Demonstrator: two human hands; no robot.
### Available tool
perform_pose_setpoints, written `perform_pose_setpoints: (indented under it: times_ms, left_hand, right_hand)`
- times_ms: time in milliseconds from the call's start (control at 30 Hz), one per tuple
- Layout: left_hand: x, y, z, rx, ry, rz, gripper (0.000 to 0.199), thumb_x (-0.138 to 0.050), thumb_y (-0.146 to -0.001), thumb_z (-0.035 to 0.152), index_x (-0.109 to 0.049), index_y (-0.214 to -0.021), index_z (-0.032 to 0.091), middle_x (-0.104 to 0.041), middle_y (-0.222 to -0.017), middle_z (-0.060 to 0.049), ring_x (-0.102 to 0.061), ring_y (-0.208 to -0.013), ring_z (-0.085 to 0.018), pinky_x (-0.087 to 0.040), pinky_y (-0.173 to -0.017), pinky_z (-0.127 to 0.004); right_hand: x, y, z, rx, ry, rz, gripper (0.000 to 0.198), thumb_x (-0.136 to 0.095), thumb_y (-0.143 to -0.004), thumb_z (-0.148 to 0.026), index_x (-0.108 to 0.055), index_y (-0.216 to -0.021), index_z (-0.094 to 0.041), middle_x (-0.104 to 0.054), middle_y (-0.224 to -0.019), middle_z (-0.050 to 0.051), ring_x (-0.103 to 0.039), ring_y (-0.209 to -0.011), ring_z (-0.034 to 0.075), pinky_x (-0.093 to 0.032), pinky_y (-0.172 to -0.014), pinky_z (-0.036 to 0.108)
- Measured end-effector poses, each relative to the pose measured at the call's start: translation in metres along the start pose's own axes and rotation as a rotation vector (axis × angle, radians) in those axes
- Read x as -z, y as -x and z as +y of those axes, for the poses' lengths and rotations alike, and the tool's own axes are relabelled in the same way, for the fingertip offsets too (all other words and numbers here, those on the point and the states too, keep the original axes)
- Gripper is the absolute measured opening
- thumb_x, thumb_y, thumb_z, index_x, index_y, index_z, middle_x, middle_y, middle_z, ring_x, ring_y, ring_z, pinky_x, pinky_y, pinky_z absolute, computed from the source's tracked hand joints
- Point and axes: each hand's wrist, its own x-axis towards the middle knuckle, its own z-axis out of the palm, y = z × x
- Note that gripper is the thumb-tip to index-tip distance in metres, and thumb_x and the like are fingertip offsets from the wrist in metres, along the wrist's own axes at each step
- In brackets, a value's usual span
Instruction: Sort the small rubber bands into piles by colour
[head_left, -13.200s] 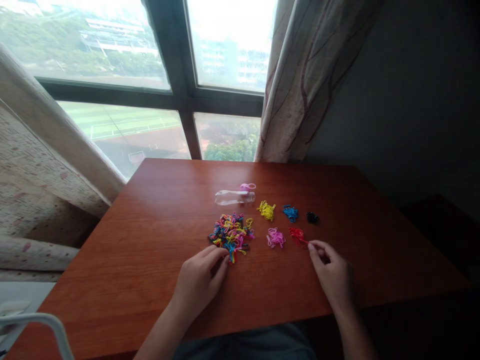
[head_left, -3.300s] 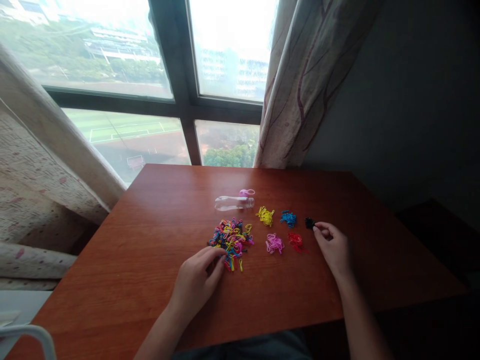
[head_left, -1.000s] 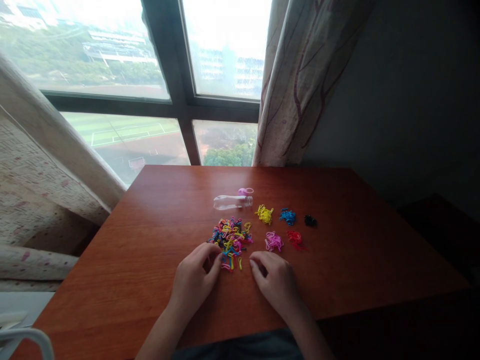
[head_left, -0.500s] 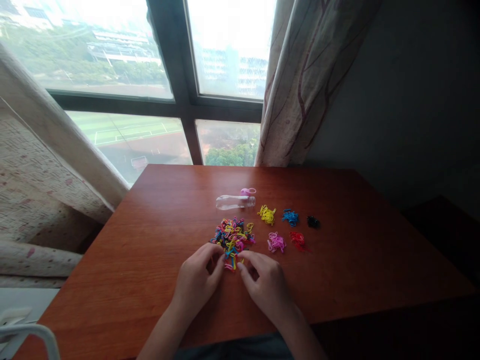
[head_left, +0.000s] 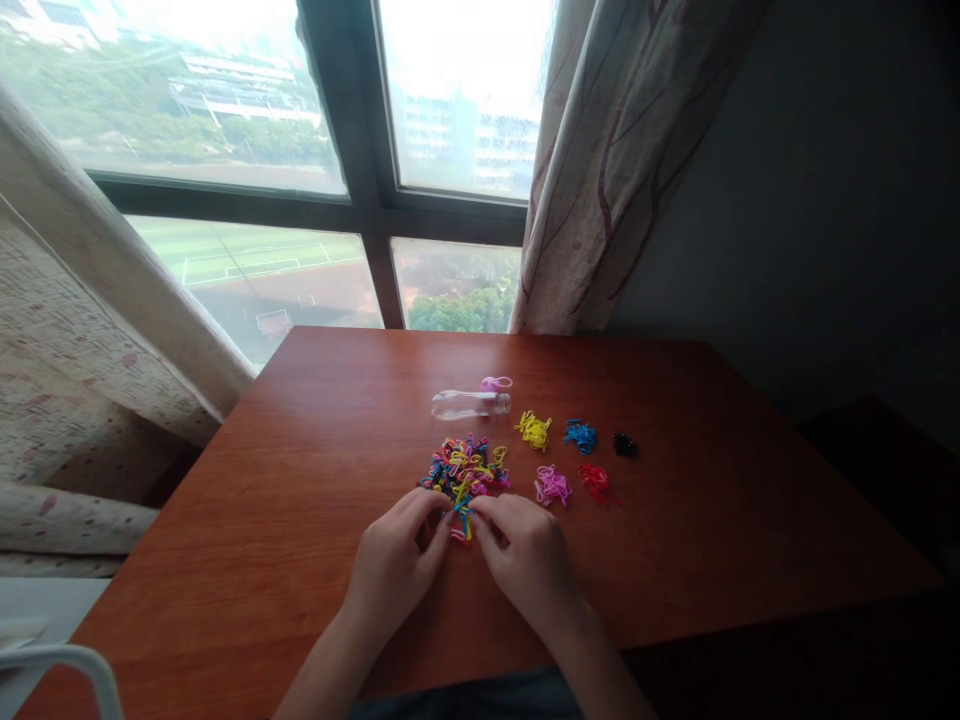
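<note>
A mixed pile of small coloured rubber bands (head_left: pixel 466 465) lies on the wooden table (head_left: pixel 300 470) in front of me. At its near edge, my left hand (head_left: pixel 397 550) has thumb and forefinger pinched at a blue rubber band (head_left: pixel 460 508). From the other side my right hand (head_left: pixel 529 550) pinches at the same spot, its fingertips close to the left ones. Pink and yellow bands lie just beneath the fingertips. Sorted heaps sit to the right: yellow (head_left: pixel 534 430), blue (head_left: pixel 580 435), black (head_left: pixel 625 445), pink (head_left: pixel 553 485) and red (head_left: pixel 595 481).
Behind the pile a clear plastic bottle (head_left: pixel 469 404) lies on its side, with a pink looped cap (head_left: pixel 495 384) by its neck. A window (head_left: pixel 450 280) with curtains (head_left: pixel 592 180) borders the table's far edge. A white curved bar (head_left: pixel 75 655) stands at lower left.
My right hand has moved slightly left and up, bringing its fingertips closer to my left hand's at the pile's near edge. The left hand has barely moved.
</note>
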Motion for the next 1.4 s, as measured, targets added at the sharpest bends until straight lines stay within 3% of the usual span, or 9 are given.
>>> perform_pose_setpoints:
  times_ms: [133, 333, 467, 633, 900, 1067, 1233, 1400]
  left_hand:
    - [0.0, 0.001, 0.0, 0.007, 0.009, -0.009, 0.01, -0.052, -0.091, 0.022, -0.062, -0.093, 0.021, -0.065, -0.085, 0.0, -0.059, -0.069, -0.013, -0.045, -0.065, -0.024]
    - [0.001, 0.001, 0.001, 0.017, -0.007, -0.027, 0.011, -0.052, -0.091, 0.024, -0.062, -0.095, 0.022, -0.065, -0.084, 0.0, -0.059, -0.067, -0.013, -0.044, -0.063, -0.024]
    - [0.001, 0.0, 0.001, 0.021, -0.014, -0.024, 0.013, -0.051, -0.092, 0.023, -0.063, -0.097, 0.022, -0.066, -0.085, 0.0, -0.059, -0.067, -0.013, -0.044, -0.063, -0.024]
    - [0.001, 0.0, 0.001, 0.015, -0.02, -0.026, 0.014, -0.051, -0.092, 0.024, -0.063, -0.098, 0.022, -0.066, -0.087, 0.0, -0.061, -0.069, -0.013, -0.045, -0.065, -0.024]
    - [0.001, 0.001, 0.001, 0.024, -0.013, -0.02, 0.014, -0.052, -0.091, 0.023, -0.064, -0.099, 0.023, -0.066, -0.087, 0.0, -0.061, -0.071, -0.014, -0.045, -0.066, -0.025]
    - [0.001, 0.001, 0.001, 0.022, 0.009, 0.012, 0.013, -0.052, -0.091, 0.023, -0.065, -0.096, 0.022, -0.067, -0.089, -0.001, -0.062, -0.074, -0.014, -0.047, -0.068, -0.025]
    - [0.002, 0.001, -0.001, 0.055, 0.038, 0.088, 0.013, -0.052, -0.091, 0.024, -0.065, -0.093, 0.021, -0.067, -0.084, -0.001, -0.062, -0.073, -0.014, -0.047, -0.067, -0.025]
    - [0.007, -0.002, -0.005, 0.111, 0.0, 0.151, 0.015, -0.053, -0.091, 0.029, -0.065, -0.093, 0.021, -0.066, -0.079, -0.001, -0.06, -0.066, -0.014, -0.046, -0.063, -0.026]
  right_hand:
    - [0.018, 0.001, 0.024, -0.046, -0.011, 0.087, 0.019, -0.052, -0.094, -0.022, -0.071, -0.096, -0.022, -0.073, -0.086, 0.004, -0.068, -0.079, 0.018, -0.049, -0.074, 0.025]
    - [0.071, -0.015, 0.094, -0.19, 0.133, 0.27, 0.024, -0.053, -0.091, -0.034, -0.073, -0.093, -0.021, -0.075, -0.084, 0.005, -0.069, -0.069, 0.019, -0.051, -0.066, 0.027]
    - [0.093, -0.034, 0.126, -0.273, 0.217, 0.265, 0.03, -0.052, -0.089, -0.04, -0.073, -0.092, -0.019, -0.074, -0.078, 0.006, -0.068, -0.067, 0.02, -0.049, -0.064, 0.028]
    - [0.092, -0.044, 0.14, -0.304, 0.244, 0.194, 0.031, -0.052, -0.088, -0.04, -0.074, -0.094, -0.02, -0.074, -0.077, 0.005, -0.067, -0.066, 0.019, -0.046, -0.062, 0.028]
    - [0.102, -0.029, 0.132, -0.348, 0.317, 0.163, 0.028, -0.053, -0.087, -0.038, -0.074, -0.095, -0.021, -0.066, -0.064, 0.0, -0.061, -0.056, 0.016, -0.04, -0.055, 0.027]
    - [0.101, -0.018, 0.115, -0.309, 0.289, 0.202, 0.028, -0.052, -0.089, -0.039, -0.072, -0.095, -0.02, -0.066, -0.065, 0.001, -0.061, -0.057, 0.017, -0.042, -0.057, 0.027]
    - [0.074, 0.002, 0.082, -0.227, 0.086, 0.228, 0.024, -0.052, -0.092, -0.034, -0.071, -0.093, -0.021, -0.073, -0.08, 0.004, -0.067, -0.066, 0.017, -0.049, -0.064, 0.025]
    - [0.036, 0.022, 0.047, -0.14, -0.057, 0.116, 0.02, -0.05, -0.092, -0.025, -0.07, -0.093, -0.021, -0.073, -0.082, 0.003, -0.068, -0.069, 0.017, -0.05, -0.064, 0.024]
